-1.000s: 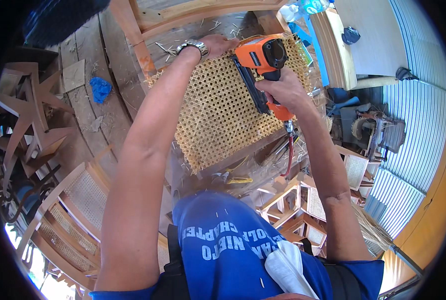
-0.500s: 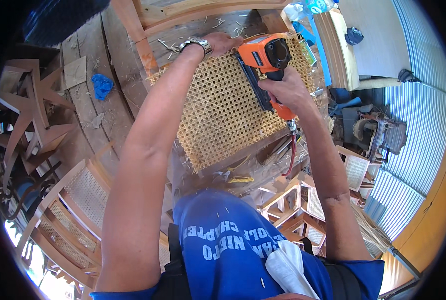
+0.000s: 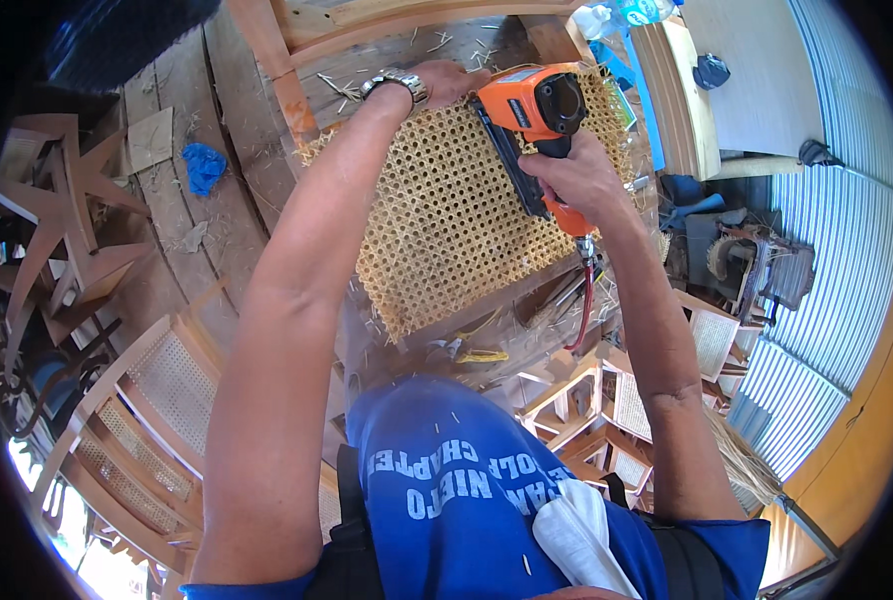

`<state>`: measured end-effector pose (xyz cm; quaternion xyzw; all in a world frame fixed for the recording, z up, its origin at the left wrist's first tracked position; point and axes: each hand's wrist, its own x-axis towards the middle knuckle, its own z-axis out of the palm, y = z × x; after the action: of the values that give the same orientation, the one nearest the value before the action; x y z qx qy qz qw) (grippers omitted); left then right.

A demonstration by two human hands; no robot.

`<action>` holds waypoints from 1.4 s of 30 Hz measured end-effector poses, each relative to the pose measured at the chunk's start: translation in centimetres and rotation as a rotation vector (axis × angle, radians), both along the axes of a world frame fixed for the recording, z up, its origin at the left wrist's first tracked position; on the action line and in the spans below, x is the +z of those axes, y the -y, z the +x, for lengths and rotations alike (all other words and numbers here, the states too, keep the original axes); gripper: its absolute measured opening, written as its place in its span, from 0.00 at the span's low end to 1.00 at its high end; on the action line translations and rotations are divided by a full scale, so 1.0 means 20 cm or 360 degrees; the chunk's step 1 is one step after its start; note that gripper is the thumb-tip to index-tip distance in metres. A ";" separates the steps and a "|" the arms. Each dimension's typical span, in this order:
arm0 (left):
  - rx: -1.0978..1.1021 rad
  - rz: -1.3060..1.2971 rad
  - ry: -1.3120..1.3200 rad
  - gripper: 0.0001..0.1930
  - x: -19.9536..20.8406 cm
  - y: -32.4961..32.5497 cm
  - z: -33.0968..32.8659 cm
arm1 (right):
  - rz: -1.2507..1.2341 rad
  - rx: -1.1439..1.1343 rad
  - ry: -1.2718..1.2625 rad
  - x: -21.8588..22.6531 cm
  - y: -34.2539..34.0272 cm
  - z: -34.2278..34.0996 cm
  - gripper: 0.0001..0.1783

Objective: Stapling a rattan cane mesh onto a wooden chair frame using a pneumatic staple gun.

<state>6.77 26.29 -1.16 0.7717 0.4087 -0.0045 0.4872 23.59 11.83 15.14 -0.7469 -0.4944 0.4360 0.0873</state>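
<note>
A sheet of woven cane webbing (image 3: 447, 210) lies in front of me with frayed edges, over a wooden frame that it mostly covers. At its far edge my left hand (image 3: 449, 82), with a metal watch on the wrist, grips the cane, fingers bent and partly hidden. My right hand (image 3: 582, 178) is wrapped around the handle of an orange and black pneumatic staple gun (image 3: 532, 105). The gun's nose meets the far edge of the cane, close beside my left fingertips. A red air hose (image 3: 587, 310) hangs from the handle's near end.
Beyond the cane stands a wooden frame (image 3: 387, 30). Stacked boards (image 3: 672, 100) and a plastic bottle (image 3: 642, 12) are at the far right. Cane-backed chairs (image 3: 172, 380) stand at lower left, more chair frames (image 3: 607, 420) at lower right. A blue crumpled bag (image 3: 204, 169) lies on the planks.
The staple gun and my right hand have shifted very slightly away from me. My left hand stays at the cane's far edge.
</note>
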 end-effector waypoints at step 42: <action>0.0023 0.0261 -0.0250 0.37 0.23 0.26 -0.51 | 0.0084 0.0025 -0.0112 0.01 0.05 -0.11 0.09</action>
<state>-3.42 21.18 3.35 0.8033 0.4502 -0.0281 0.3888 21.36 10.80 15.31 -0.7246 -0.5082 0.4495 0.1208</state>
